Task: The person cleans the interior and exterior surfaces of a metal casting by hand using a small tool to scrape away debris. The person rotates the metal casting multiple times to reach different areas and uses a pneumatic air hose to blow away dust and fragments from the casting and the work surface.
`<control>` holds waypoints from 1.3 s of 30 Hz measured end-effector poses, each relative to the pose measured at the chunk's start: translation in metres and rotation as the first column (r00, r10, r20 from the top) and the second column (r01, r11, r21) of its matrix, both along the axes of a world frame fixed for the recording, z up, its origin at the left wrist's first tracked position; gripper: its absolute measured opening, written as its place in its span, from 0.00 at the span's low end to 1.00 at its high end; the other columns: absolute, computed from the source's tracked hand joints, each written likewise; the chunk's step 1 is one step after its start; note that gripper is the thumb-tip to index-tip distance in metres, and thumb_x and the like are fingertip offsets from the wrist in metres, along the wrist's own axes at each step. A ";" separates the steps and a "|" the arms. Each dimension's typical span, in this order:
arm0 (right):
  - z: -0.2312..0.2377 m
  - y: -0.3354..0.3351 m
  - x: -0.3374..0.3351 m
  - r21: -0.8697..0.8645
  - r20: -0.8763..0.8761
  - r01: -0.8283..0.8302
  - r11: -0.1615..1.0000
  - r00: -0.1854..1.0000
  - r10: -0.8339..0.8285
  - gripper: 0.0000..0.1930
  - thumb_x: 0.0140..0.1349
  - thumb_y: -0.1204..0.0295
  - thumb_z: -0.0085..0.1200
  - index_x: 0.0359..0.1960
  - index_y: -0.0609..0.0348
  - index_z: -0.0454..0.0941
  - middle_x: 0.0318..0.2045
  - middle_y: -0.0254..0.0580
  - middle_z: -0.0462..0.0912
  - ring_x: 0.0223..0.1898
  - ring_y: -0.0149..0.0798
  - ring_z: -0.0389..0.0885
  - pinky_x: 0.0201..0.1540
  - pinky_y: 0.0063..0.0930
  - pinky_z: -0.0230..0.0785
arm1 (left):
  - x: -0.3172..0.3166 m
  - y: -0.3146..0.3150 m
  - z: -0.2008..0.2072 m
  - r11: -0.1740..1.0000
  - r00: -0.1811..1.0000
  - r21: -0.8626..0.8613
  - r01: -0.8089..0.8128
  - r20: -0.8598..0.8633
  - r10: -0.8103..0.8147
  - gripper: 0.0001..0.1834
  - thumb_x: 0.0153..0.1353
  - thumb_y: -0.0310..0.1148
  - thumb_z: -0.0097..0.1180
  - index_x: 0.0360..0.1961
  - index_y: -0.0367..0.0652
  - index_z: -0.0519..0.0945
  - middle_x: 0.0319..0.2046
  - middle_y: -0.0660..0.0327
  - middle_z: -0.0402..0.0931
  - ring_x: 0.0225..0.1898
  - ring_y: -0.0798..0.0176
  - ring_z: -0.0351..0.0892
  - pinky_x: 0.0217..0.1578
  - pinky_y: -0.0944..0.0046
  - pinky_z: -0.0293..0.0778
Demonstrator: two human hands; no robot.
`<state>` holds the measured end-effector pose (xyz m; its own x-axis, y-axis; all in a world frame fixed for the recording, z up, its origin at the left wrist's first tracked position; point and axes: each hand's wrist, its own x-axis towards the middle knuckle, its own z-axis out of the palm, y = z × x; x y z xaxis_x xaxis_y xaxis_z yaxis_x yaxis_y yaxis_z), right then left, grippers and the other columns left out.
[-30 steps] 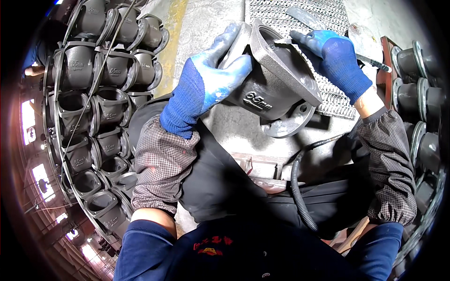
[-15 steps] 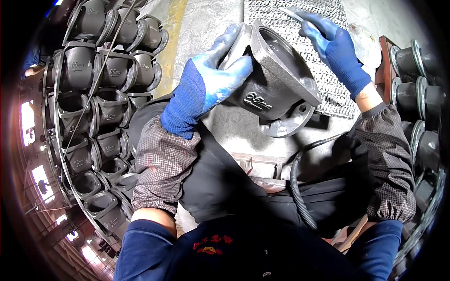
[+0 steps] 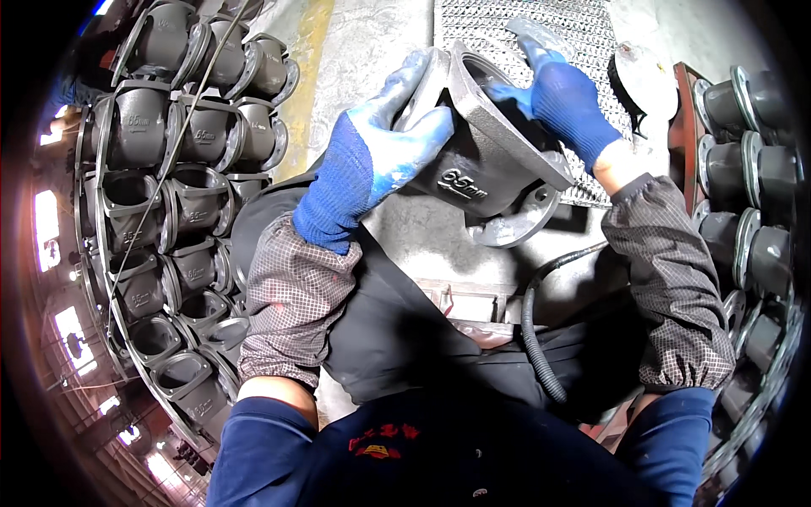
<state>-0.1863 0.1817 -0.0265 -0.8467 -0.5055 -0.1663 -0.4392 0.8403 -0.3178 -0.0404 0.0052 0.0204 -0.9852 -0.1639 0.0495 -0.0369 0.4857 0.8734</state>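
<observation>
A dark grey cast-iron valve body with a wide flanged mouth is tilted in front of me. My left hand, in a blue glove with a paler coated palm, is closed round a flange at its left side. My right hand, in a matching glove, is at the mouth on the right. Its thumb reaches over the opening while the other fingers stretch away beyond the rim, somewhat blurred. I make out nothing held in it. A lower round flange of the casting shows a bolt hole.
Similar castings are stacked in rows on the left, and more castings stand on the right by a red-brown frame. A textured metal mat lies ahead. Beside it is a round white-topped object. A black corrugated hose curves near my legs.
My right hand has moved left and slightly down, from above the mat to the valve body's mouth, its thumb now over the opening. The left hand keeps its hold, and the casting barely shifts.
</observation>
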 end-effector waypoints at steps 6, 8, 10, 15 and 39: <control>-0.010 0.031 -0.031 -0.493 -0.108 0.105 0.864 0.978 -0.180 0.26 0.57 0.49 0.49 0.48 0.57 0.74 0.40 0.47 0.81 0.41 0.50 0.80 0.46 0.35 0.70 | -0.004 0.003 -0.002 0.998 1.000 0.055 0.001 0.027 -0.003 0.34 0.53 0.38 0.59 0.58 0.32 0.65 0.57 0.47 0.65 0.59 0.59 0.64 0.57 0.66 0.61; 0.008 0.054 -0.026 -0.629 0.049 0.177 0.757 0.981 -0.189 0.22 0.60 0.54 0.47 0.47 0.58 0.74 0.38 0.48 0.82 0.39 0.44 0.81 0.40 0.29 0.72 | -0.004 -0.002 -0.001 0.999 0.999 -0.008 0.041 0.012 -0.041 0.36 0.53 0.41 0.59 0.58 0.31 0.64 0.56 0.45 0.66 0.58 0.58 0.65 0.56 0.66 0.62; 0.023 0.071 -0.003 -0.760 0.219 0.221 0.611 0.972 -0.080 0.20 0.62 0.58 0.46 0.48 0.60 0.73 0.35 0.46 0.82 0.35 0.34 0.82 0.34 0.20 0.73 | 0.002 -0.008 -0.006 0.999 0.999 -0.029 -0.045 0.024 0.046 0.37 0.53 0.41 0.59 0.59 0.30 0.63 0.55 0.44 0.68 0.56 0.58 0.68 0.54 0.66 0.65; 0.046 0.097 0.083 -0.572 0.631 0.586 0.574 0.762 -0.149 0.23 0.65 0.54 0.37 0.51 0.57 0.73 0.36 0.38 0.82 0.23 0.19 0.70 0.19 0.10 0.51 | 0.000 -0.016 -0.018 1.000 0.997 0.003 -0.027 -0.070 0.027 0.38 0.52 0.44 0.59 0.58 0.29 0.63 0.53 0.44 0.69 0.53 0.58 0.70 0.50 0.67 0.68; -0.053 0.026 0.085 -0.408 0.913 0.905 0.118 0.404 0.057 0.20 0.67 0.58 0.34 0.49 0.60 0.70 0.40 0.43 0.77 0.41 0.40 0.77 0.45 0.35 0.72 | -0.009 -0.018 -0.024 0.951 0.974 0.280 -0.131 -0.143 0.176 0.21 0.66 0.41 0.42 0.50 0.33 0.72 0.37 0.54 0.76 0.35 0.65 0.76 0.36 0.69 0.74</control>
<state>-0.1014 0.2082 -0.0799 -0.7780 -0.2724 -0.5661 0.6248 -0.2412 -0.7426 -0.0498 -0.0126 -0.0031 -0.9289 -0.3421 0.1416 0.0619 0.2335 0.9704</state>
